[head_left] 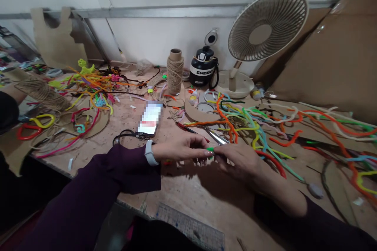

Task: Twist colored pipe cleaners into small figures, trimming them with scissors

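Note:
Between my two hands, above the table, is a short bright green piece of pipe cleaner. My left hand pinches it between thumb and fingers. My right hand meets it from the other side with its fingers closed on the piece's end, partly hidden from view. Just behind my right hand lie scissors, their silver metal part showing. Loose pipe cleaners in orange, yellow, green and blue spread beside and behind my right hand. A phone with its screen lit lies behind my left wrist.
A twine cone, a black bottle and a white fan stand along the wall. More pipe cleaners pile up at left, near red-handled scissors and a co-worker's arm. A clear ruler lies at the front edge.

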`<state>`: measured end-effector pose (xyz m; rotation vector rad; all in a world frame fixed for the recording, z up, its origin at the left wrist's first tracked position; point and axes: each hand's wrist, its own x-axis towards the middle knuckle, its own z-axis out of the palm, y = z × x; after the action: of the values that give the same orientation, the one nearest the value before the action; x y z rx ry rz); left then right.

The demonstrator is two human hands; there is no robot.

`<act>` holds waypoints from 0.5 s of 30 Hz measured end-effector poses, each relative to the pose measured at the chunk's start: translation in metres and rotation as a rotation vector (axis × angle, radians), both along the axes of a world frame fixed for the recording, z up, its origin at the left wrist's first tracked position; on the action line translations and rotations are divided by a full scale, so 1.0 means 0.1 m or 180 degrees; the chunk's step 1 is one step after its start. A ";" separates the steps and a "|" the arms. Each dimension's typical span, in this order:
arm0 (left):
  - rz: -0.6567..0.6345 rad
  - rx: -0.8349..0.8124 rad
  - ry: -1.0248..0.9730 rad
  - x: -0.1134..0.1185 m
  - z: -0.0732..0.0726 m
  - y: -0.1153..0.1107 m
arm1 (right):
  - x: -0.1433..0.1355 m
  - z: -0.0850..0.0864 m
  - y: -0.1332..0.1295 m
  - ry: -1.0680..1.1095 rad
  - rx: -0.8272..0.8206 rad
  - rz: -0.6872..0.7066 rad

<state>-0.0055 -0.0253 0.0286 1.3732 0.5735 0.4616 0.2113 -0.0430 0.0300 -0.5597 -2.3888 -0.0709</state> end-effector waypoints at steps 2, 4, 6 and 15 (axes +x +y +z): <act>-0.0084 0.0132 0.0134 -0.01 0.05 0.02 | 0.01 0.02 -0.01 -0.0087 -0.0019 -0.0017; -0.0162 0.0268 0.0277 -0.03 0.09 0.04 | 0.02 0.03 -0.01 -0.0135 -0.0081 -0.0042; -0.0165 0.0465 0.0345 -0.04 0.09 0.06 | 0.04 0.03 -0.01 -0.0143 -0.0129 -0.0027; -0.0008 -0.0322 -0.0034 -0.03 0.06 0.05 | 0.01 0.02 0.00 -0.0321 0.0044 -0.0062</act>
<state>-0.0086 -0.0199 0.0345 1.2741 0.5788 0.4322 0.2123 -0.0432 0.0321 -0.5856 -2.4788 -0.1268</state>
